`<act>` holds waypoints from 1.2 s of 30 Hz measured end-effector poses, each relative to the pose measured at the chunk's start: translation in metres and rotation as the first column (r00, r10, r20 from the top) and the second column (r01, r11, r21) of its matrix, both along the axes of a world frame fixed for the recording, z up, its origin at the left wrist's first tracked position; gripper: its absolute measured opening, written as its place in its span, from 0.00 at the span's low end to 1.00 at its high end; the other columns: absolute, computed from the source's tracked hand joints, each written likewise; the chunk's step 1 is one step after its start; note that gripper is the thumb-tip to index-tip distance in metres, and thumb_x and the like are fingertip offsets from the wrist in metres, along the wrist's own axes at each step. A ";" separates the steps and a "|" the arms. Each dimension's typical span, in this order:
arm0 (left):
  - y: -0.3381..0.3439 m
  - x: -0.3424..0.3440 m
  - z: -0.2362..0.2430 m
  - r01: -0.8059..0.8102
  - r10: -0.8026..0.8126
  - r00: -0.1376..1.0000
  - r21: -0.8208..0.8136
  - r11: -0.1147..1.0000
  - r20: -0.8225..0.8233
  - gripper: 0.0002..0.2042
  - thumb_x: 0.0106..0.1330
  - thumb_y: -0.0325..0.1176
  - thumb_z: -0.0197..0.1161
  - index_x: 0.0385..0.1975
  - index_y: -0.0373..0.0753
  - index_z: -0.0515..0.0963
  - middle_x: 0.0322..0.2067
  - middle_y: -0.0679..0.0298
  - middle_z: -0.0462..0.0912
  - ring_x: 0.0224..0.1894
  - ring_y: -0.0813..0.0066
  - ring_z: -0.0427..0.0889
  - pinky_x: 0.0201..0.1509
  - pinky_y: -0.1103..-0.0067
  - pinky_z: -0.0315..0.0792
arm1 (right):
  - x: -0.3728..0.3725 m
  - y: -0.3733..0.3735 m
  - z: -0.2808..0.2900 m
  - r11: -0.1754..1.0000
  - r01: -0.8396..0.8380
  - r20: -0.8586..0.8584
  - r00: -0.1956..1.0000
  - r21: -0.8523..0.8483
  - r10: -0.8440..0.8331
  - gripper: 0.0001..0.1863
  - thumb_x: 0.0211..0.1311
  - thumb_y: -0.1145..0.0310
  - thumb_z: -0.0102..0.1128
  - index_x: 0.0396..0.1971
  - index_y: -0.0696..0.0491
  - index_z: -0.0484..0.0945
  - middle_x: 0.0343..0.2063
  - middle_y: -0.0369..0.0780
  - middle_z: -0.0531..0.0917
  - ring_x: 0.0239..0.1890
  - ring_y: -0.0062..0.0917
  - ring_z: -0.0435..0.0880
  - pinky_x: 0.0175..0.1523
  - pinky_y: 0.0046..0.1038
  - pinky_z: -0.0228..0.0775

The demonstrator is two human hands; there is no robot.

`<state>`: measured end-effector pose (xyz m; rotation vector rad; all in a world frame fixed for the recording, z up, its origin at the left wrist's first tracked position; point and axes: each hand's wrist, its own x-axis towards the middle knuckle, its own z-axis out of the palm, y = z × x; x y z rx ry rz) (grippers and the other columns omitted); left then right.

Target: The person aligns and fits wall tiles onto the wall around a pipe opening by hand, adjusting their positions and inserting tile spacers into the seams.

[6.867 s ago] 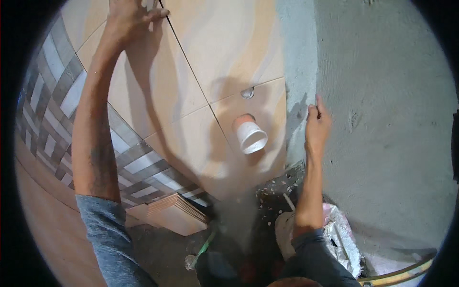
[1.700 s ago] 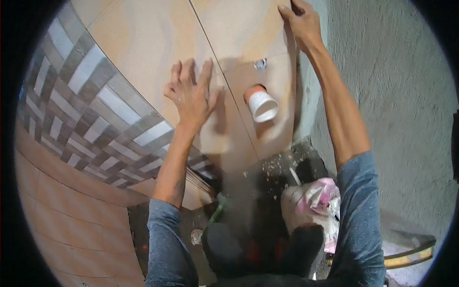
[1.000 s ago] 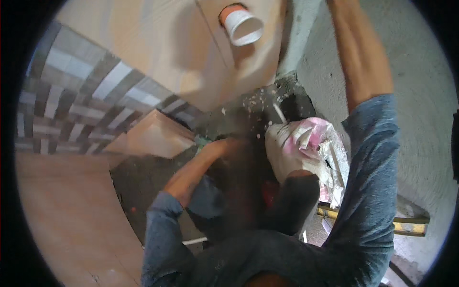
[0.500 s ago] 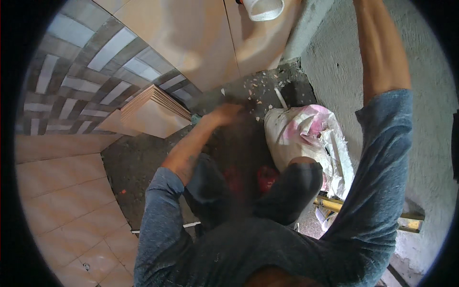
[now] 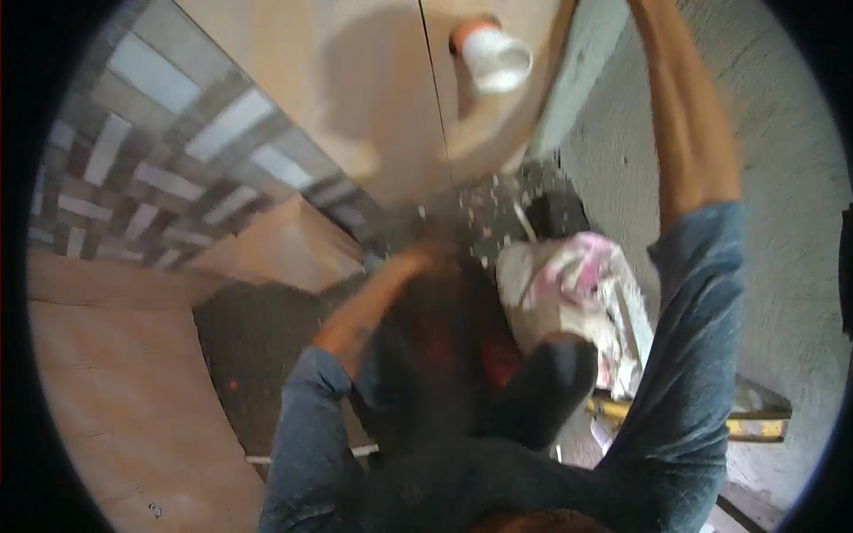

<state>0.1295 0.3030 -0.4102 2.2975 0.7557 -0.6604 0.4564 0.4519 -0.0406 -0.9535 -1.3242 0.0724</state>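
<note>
My left hand [image 5: 425,258] is low over the dark floor, blurred and shadowed; I cannot make out its fingers or anything in them. It is near a leaning stack of peach tiles [image 5: 289,244]. My right forearm reaches up beside the rough cement wall [image 5: 773,231], and its hand is beyond the top of the picture. A peach tiled wall [image 5: 302,62] is above my left hand, with a white pipe [image 5: 493,62] protruding from an orange-rimmed hole.
A white-and-pink sack [image 5: 555,280] lies right of my legs. A yellow level [image 5: 755,429] is at lower right. Grey-and-white patterned tiles [image 5: 155,80] cover the upper left, peach tiles [image 5: 133,409] the lower left. Debris [image 5: 489,209] lies along the corner.
My left hand has dropped from the tiled wall to near the floor. My right arm stays raised, its hand now out of view. In the last half second the view has tilted slightly upward.
</note>
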 end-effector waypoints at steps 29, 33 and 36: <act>0.051 -0.008 -0.072 -0.485 0.472 0.782 -0.078 0.871 0.407 0.30 0.68 0.47 0.65 0.65 0.35 0.69 0.39 0.51 0.80 0.40 0.58 0.77 0.46 0.63 0.73 | -0.016 0.001 -0.003 0.982 -0.138 -0.248 0.954 0.130 0.167 0.40 0.60 0.62 0.74 0.71 0.53 0.68 0.64 0.46 0.70 0.69 0.36 0.69 0.75 0.36 0.59; 0.051 -0.008 -0.053 -0.457 0.434 0.813 -0.036 0.889 0.389 0.39 0.65 0.45 0.68 0.73 0.36 0.61 0.67 0.45 0.70 0.69 0.48 0.70 0.71 0.62 0.65 | -0.017 -0.003 -0.001 0.990 -0.084 -0.203 0.974 0.110 0.105 0.39 0.60 0.62 0.73 0.71 0.53 0.68 0.64 0.46 0.71 0.68 0.36 0.69 0.74 0.36 0.60; 0.042 -0.009 -0.045 -0.403 0.341 0.831 0.055 0.913 0.440 0.37 0.65 0.43 0.68 0.73 0.37 0.62 0.68 0.45 0.69 0.68 0.49 0.70 0.72 0.61 0.64 | -0.014 -0.001 -0.001 0.994 -0.050 -0.186 0.980 0.097 0.067 0.38 0.60 0.64 0.72 0.70 0.54 0.69 0.62 0.47 0.71 0.67 0.36 0.70 0.73 0.35 0.61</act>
